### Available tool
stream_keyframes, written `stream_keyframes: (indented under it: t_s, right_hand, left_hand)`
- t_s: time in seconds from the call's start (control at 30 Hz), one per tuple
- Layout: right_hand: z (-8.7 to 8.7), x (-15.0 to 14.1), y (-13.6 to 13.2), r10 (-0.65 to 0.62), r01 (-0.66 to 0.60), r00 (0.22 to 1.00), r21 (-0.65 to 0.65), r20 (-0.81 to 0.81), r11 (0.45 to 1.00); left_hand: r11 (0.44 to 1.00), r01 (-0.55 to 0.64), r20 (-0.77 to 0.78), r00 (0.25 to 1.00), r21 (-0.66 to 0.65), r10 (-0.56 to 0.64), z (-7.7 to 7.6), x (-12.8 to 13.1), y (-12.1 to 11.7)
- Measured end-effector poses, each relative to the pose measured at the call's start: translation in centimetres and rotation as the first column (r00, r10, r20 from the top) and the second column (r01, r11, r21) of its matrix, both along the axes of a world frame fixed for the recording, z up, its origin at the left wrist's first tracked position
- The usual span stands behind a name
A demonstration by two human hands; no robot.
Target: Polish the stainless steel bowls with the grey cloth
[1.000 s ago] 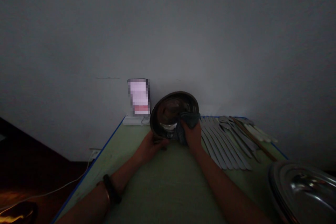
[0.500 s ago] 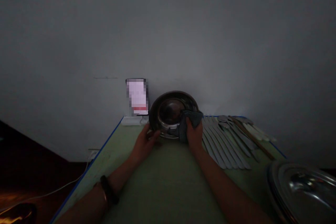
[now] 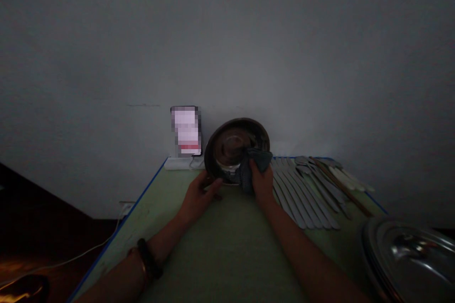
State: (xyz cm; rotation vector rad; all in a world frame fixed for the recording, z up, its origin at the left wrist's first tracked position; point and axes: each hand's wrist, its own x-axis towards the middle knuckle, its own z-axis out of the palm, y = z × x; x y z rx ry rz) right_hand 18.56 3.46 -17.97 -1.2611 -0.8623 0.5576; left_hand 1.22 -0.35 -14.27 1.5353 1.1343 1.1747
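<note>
A shiny round metal bowl point(image 3: 231, 149) is tilted up above the far part of the table, its inside facing me. At its lower left rim is my left hand point(image 3: 199, 194), thumb in front and fingers curled partly out of sight behind the edge. My right hand point(image 3: 262, 177) grips a dark grey cloth point(image 3: 245, 175) and presses it over the bowl's lower right rim and inner wall. The fingers behind the cloth are hidden.
Several spoons and other cutlery point(image 3: 302, 194) lie in a row on the green table point(image 3: 227, 246), beside brown chopsticks point(image 3: 341, 187). Stacked metal bowls point(image 3: 412, 255) stand at the near right. A lit phone point(image 3: 186, 130) leans on the wall above a white strip point(image 3: 179, 164).
The bowl has tipped and risen slightly to the right, its upper right edge now higher. My left hand has moved a little right with it; the cloth stays at the lower right.
</note>
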Motion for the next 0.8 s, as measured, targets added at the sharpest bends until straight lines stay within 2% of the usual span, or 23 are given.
stream_keyframes:
  t_s: [0.13, 0.23, 0.33, 0.47, 0.53, 0.63, 0.7, 0.8]
  right_hand:
    - [0.3, -0.1, -0.3, 0.056, -0.056, 0.998, -0.016, 0.018, 0.998]
    - [0.7, -0.2, -0.6, 0.083, -0.081, 0.995, -0.031, 0.057, 0.996]
    - [0.9, -0.3, -0.7, 0.071, -0.067, 0.995, -0.053, 0.072, 0.996]
    - [0.7, -0.2, -0.7, 0.039, -0.034, 0.996, -0.058, 0.081, 0.998]
    - [0.7, -0.2, -0.7, 0.024, -0.019, 0.996, -0.057, 0.089, 0.998]
    - [0.7, -0.2, -0.6, 0.017, -0.011, 0.995, -0.061, 0.098, 0.998]
    - [0.7, -0.2, -0.6, 0.02, -0.014, 0.995, -0.062, 0.097, 0.998]
    - [0.7, -0.2, -0.5, 0.022, -0.018, 0.996, -0.046, 0.084, 0.999]
  left_hand:
    - [0.984, -0.137, 0.104, 0.987, 0.112, 0.125, -0.5, -0.2, 0.2]
    - [0.978, -0.201, 0.127, 0.973, 0.053, 0.193, -1.3, -0.8, 0.8]
    - [0.987, -0.159, 0.061, 0.985, -0.037, 0.161, -1.4, -1.0, 0.9]
    - [0.998, -0.042, -0.238, 0.97, 0.05, 0.053, -1.0, -0.8, 0.6]
    - [0.996, 0.031, -0.313, 0.95, 0.08, -0.004, -1.0, -0.7, 0.5]
    - [0.99, 0.086, -0.321, 0.946, 0.108, -0.047, -1.2, -0.7, 0.7]
    - [0.99, 0.082, -0.291, 0.956, 0.111, -0.047, -1.3, -0.8, 0.8]
    - [0.995, 0.088, -0.203, 0.976, 0.048, -0.076, -1.4, -1.1, 0.8]
